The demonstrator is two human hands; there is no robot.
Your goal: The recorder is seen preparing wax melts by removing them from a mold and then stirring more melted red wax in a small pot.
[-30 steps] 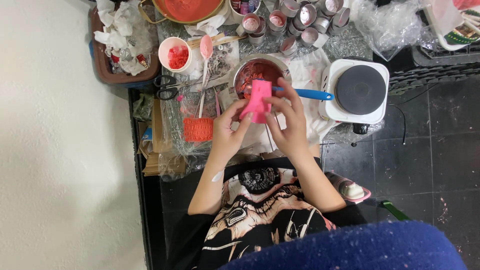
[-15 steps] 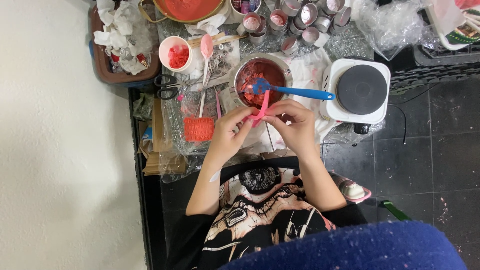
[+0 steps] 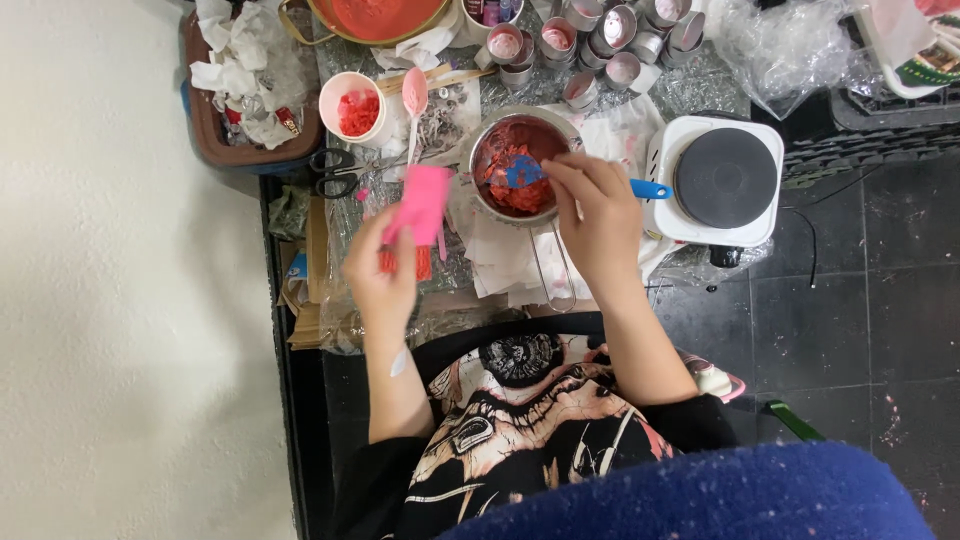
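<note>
My left hand (image 3: 382, 272) holds a flat pink rectangular mould (image 3: 420, 203) up over the left part of the table. My right hand (image 3: 597, 218) grips a blue spatula (image 3: 525, 172), whose blade rests in a small metal saucepan (image 3: 520, 165) filled with red waxy chunks. The spatula's blue handle end (image 3: 650, 189) sticks out to the right of my fingers. The saucepan's wire handle (image 3: 553, 270) points toward my body.
A white single-burner hot plate (image 3: 722, 180) stands right of the saucepan. A white cup of red pieces (image 3: 353, 108), a pink spoon (image 3: 414, 98), black scissors (image 3: 332, 172), several small metal tins (image 3: 610, 35), a large orange bowl (image 3: 375, 15) and a tray of crumpled paper (image 3: 245, 75) crowd the table's far side.
My hands have parted. The left hand carried the pink mould off to the left; the right hand let go of it and took hold of the blue spatula in the saucepan.
</note>
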